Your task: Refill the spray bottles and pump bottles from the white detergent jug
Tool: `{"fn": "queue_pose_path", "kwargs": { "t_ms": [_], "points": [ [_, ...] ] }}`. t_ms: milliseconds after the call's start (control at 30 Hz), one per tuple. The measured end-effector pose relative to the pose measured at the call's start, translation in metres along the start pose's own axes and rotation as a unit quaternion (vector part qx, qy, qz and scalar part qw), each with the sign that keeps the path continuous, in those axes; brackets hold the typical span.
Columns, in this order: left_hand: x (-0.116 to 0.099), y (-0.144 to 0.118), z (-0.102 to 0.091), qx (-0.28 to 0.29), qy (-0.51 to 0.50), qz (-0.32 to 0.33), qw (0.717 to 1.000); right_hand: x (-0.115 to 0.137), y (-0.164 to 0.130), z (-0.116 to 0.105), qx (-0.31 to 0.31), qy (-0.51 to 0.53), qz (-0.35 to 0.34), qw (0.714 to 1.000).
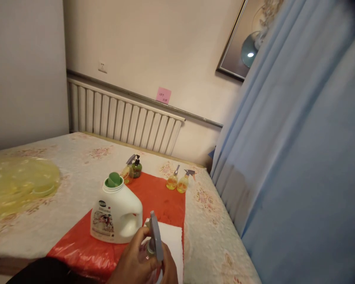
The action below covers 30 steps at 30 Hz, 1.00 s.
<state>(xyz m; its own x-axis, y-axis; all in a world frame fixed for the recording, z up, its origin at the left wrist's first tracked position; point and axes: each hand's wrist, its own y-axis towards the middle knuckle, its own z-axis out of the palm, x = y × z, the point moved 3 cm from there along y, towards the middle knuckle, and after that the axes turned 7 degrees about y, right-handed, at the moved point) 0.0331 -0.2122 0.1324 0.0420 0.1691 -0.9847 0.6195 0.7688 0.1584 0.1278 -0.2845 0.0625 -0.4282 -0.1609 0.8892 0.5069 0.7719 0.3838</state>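
Observation:
At the bottom middle, my left hand (131,256) has its fingers closed round the neck of a spray bottle (156,236) with a grey trigger head. From the other side my right hand (169,266) grips the same bottle, whose clear body is mostly hidden behind my fingers. Just left of the hands stands a large white detergent jug (118,219) with a handle. A green spout (114,179) shows in its uncapped mouth. Below lies a white cloth or paper (174,241) on a red plastic sheet (162,197).
Two yellow-filled spray bottles (176,183) stand at the sheet's far right; another spray bottle (126,173) and a dark green pump bottle (137,167) stand far left. A crumpled yellow translucent plastic (20,181) covers the bed's left. A blue curtain (298,138) hangs on the right.

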Motion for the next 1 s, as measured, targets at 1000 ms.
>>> {"fn": "queue_pose_path", "kwargs": {
  "t_ms": [1000],
  "points": [
    [-0.001, 0.007, -0.013, 0.097, 0.024, 0.019, 0.995, 0.0, -0.007, 0.001, -0.033, -0.016, -0.045, 0.998]
  ]
}}
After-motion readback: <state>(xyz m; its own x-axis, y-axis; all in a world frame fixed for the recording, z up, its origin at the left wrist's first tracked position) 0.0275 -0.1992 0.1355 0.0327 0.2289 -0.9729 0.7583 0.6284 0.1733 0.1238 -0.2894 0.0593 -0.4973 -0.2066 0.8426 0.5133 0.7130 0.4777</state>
